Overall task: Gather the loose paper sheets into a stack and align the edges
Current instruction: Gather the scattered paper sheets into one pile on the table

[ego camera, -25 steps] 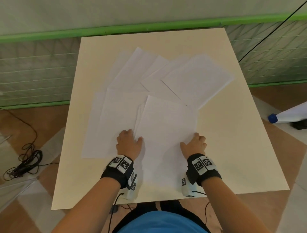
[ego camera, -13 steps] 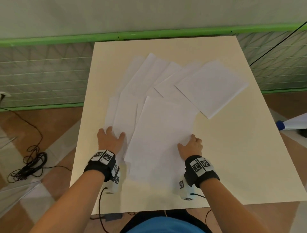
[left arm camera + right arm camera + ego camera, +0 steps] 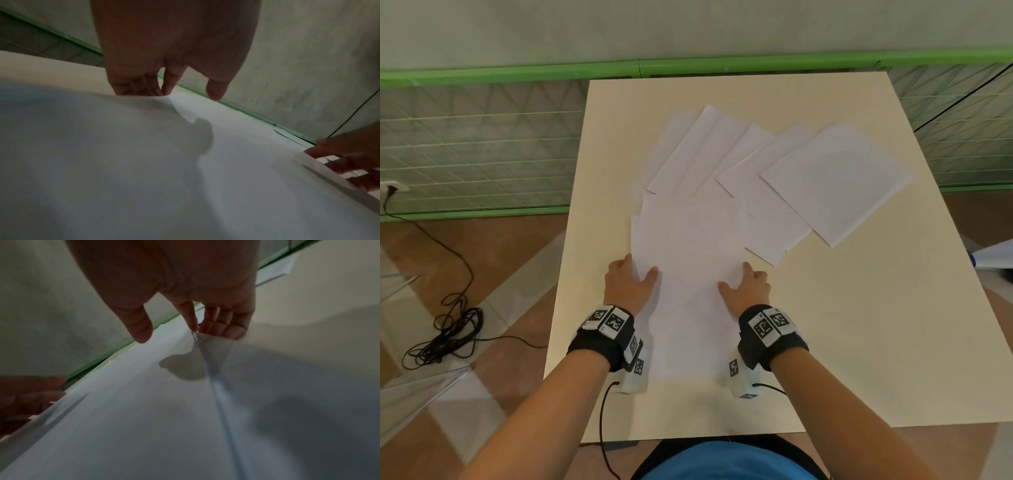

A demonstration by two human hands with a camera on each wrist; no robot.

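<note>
Both hands, left hand [image 3: 628, 282] and right hand [image 3: 746, 287], pinch the stack's [image 3: 690, 274] side edges, fingers curled underneath.

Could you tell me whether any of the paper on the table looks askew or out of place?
Yes. Beyond the near pile held between the left hand and right hand, several sheets lie fanned at different angles, overlapping, not yet gathered.

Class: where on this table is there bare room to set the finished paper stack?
Bare table lies right of the right hand, below the fanned sheets. A narrower strip runs left of the left hand. The far middle is crowded.
</note>
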